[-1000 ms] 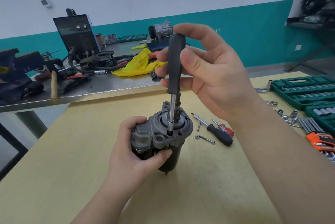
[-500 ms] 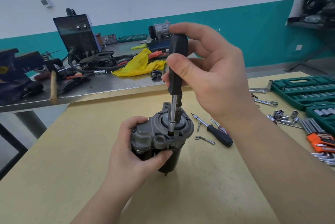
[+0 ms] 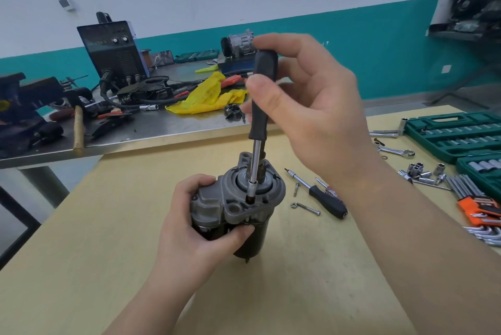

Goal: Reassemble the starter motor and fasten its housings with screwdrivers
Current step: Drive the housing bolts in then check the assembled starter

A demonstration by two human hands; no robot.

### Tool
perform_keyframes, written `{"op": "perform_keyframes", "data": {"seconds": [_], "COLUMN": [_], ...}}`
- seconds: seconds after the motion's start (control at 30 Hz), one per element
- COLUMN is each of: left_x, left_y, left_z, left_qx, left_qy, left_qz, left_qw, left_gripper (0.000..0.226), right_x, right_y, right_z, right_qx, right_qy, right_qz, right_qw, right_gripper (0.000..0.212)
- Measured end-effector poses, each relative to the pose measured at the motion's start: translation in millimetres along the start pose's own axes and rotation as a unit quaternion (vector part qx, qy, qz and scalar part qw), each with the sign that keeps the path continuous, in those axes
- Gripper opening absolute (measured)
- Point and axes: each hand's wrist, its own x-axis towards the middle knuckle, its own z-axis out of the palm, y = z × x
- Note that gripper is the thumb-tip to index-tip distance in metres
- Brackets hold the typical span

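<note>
Writing on the starter motor (image 3: 238, 207) and screwdriver (image 3: 260, 107): unreadable.

Two hands at work: left hand (image 3: 189, 229), right hand (image 3: 311, 107). One starter motor (image 3: 238, 207). Three screwdrivers: one upright in the motor (image 3: 261, 107), a black-handled one (image 3: 322, 200) lying flat, a red-handled one (image 3: 329, 188) just behind it. One loose bolt (image 3: 306, 208). Two green socket cases (image 3: 455, 134). One yellow rag (image 3: 208, 96).
</note>
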Motion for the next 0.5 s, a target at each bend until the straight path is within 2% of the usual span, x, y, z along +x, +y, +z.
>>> {"op": "perform_keyframes", "data": {"seconds": [0.1, 0.17, 0.5], "left_x": [0.5, 0.7, 5.3], "left_y": [0.3, 0.2, -3.6], "left_z": [0.6, 0.8, 5.2], "left_qx": [-0.002, -0.004, 0.013], "left_qy": [-0.003, -0.004, -0.005], "left_qz": [-0.001, 0.000, 0.003], "left_qw": [1.000, 1.000, 1.000], "left_gripper": [0.080, 0.080, 0.088], "right_x": [1.7, 1.3, -1.7], "right_y": [-0.7, -0.9, -8.3], "right_z": [-8.2, -10.9, -6.0], "right_qx": [0.116, 0.130, 0.060], "right_qy": [-0.079, -0.105, -0.072], "right_qz": [0.055, 0.055, 0.011], "right_qw": [0.989, 0.984, 0.996], "right_gripper": [0.035, 0.037, 0.036]}}
